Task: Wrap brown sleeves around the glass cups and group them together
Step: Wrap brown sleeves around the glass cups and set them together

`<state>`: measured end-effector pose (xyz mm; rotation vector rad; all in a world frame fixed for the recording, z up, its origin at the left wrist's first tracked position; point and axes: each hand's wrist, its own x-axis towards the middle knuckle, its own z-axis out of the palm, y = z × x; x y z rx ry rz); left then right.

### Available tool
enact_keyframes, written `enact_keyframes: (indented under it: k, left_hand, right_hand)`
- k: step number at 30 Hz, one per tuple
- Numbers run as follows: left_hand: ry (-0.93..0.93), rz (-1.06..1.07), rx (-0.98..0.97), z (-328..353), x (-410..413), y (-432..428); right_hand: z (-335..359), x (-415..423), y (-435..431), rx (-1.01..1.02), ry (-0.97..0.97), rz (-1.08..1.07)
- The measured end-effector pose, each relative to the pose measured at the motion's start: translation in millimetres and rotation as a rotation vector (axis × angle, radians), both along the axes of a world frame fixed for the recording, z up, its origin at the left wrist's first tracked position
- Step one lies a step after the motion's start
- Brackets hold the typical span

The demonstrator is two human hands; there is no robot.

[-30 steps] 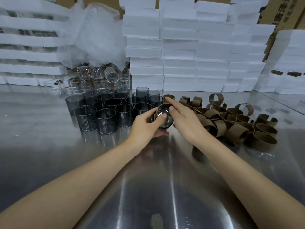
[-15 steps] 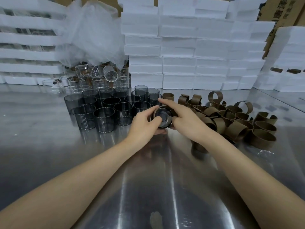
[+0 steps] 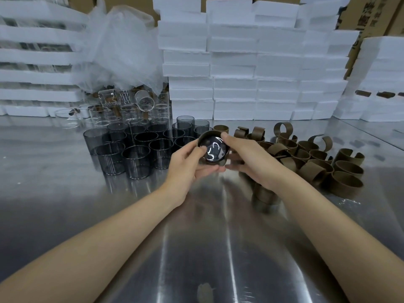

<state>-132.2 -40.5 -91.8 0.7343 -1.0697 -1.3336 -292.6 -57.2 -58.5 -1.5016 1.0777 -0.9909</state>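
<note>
Grip shared: left hand (image 3: 188,168) and right hand (image 3: 251,159) both curl round smoky glass cup (image 3: 213,149) in brown paper sleeve (image 3: 208,133), above steel table (image 3: 196,248); brown cardboard box (image 3: 369,16) print unreadable.

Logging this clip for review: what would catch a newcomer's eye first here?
First, the two hands at centre: the left hand and right hand hold one dark glass cup, tilted toward the camera, with a brown sleeve around it. Left of them stands a cluster of smoky glass cups; right lies a heap of loose brown sleeves. Stacked white foam blocks fill the back.
</note>
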Motion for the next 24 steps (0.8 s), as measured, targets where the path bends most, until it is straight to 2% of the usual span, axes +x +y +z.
enact_keyframes:
  k: [2, 8, 16, 19, 24]
  left_hand:
    - [0.068, -0.030, -0.006, 2, 0, -1]
    - [0.063, -0.189, 0.081, 11, 0, 2]
    - [-0.060, -0.245, 0.314, 10, 11, -2]
    - [-0.042, -0.246, 0.318, 11, 11, -5]
    - [-0.085, -0.196, 0.309, 14, 14, -8]
  right_hand:
    - [-2, 4, 1, 0.094, -0.141, 0.006]
    - [-17, 15, 6, 0.087, -0.518, -0.032]
    - [-19, 15, 5, 0.273, -0.696, -0.013]
    - [-18, 16, 3, 0.358, -0.788, 0.007]
    - [-16, 22, 5, 0.386, -0.901, 0.016]
